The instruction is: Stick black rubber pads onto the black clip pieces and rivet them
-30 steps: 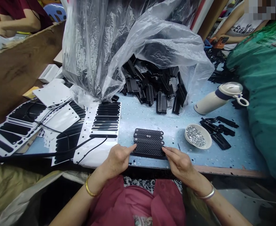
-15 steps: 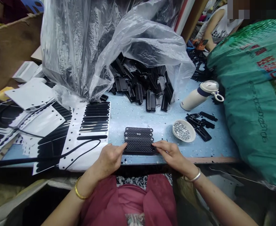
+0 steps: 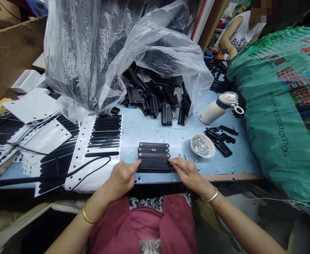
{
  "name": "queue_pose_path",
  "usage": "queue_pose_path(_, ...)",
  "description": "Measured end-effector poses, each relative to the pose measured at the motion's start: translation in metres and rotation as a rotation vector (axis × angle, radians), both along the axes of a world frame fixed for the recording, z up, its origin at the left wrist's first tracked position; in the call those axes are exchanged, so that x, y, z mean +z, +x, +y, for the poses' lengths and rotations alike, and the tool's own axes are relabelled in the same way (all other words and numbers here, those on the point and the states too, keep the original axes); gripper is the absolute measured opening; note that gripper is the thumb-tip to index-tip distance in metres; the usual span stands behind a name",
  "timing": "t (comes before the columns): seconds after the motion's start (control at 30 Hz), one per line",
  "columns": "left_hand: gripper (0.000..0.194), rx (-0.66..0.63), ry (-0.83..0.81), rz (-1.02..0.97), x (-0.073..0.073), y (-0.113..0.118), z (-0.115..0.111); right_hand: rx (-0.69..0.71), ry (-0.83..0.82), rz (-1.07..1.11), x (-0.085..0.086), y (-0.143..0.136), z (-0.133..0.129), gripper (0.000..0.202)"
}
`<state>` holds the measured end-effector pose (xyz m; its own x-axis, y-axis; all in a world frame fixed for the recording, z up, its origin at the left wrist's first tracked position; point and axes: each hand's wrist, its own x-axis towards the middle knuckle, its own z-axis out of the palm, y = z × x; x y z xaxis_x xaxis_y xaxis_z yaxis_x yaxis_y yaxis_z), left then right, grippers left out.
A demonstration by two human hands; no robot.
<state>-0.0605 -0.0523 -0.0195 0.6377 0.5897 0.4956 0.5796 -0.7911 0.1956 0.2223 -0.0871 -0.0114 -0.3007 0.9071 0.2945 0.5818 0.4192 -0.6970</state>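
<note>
Several black perforated strips [image 3: 155, 160] lie side by side in a block near the table's front edge. Small silver rings show at the ends of some upper strips, and a pair shows mid-strip. My left hand [image 3: 123, 176] has its fingers curled, with a fingertip against the block's left end. At the right end, my right hand [image 3: 188, 173] is closed in a pinch, its fingertips touching a lower strip. Whatever is inside either hand's fingers is hidden or too small to make out. A white bowl [image 3: 212, 150] of small silver metal pieces stands to the right.
Behind lies a clear plastic bag [image 3: 155, 46] spilling black parts [image 3: 155, 102]. A white bottle [image 3: 213, 109], loose black pieces [image 3: 220, 139] and a green sack [image 3: 279, 116] are on the right. Sheets of black strips [image 3: 104, 132] and a cable [image 3: 88, 165] lie left. Another person [image 3: 241, 30] sits beyond.
The view has shifted slightly, so the scene sits a little further left. Both hands stay at the ends of the strips, with little visible movement.
</note>
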Motion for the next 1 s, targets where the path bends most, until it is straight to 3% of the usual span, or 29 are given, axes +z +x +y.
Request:
queue_pose_path(0.17,0.039,0.004,0.014,-0.003,-0.001,0.0,-0.002,0.037,0.231,-0.322,-0.01,-0.005,-0.015,0.051)
queue_pose_path(0.4,0.03,0.05,-0.14,-0.12,0.002,0.001,-0.004,-0.058,0.123,-0.064,0.004,0.003,-0.003,0.033)
queue_pose_path(0.57,0.023,0.058,-0.181,-0.195,0.013,0.008,0.006,-0.15,0.259,-0.195,0.006,-0.003,0.017,0.021)
queue_pose_path(0.73,0.022,0.036,-0.109,0.009,0.022,0.036,0.032,-0.109,0.203,-0.302,0.009,-0.029,0.043,0.023)
queue_pose_path(0.87,0.021,0.041,-0.168,0.226,0.022,0.057,0.05,-0.064,0.116,-0.442,0.009,-0.045,0.06,0.022)
queue_pose_path(1.0,0.021,0.019,-0.183,0.27,0.018,0.063,0.058,-0.011,0.048,-0.467,0.004,-0.049,0.068,0.022)
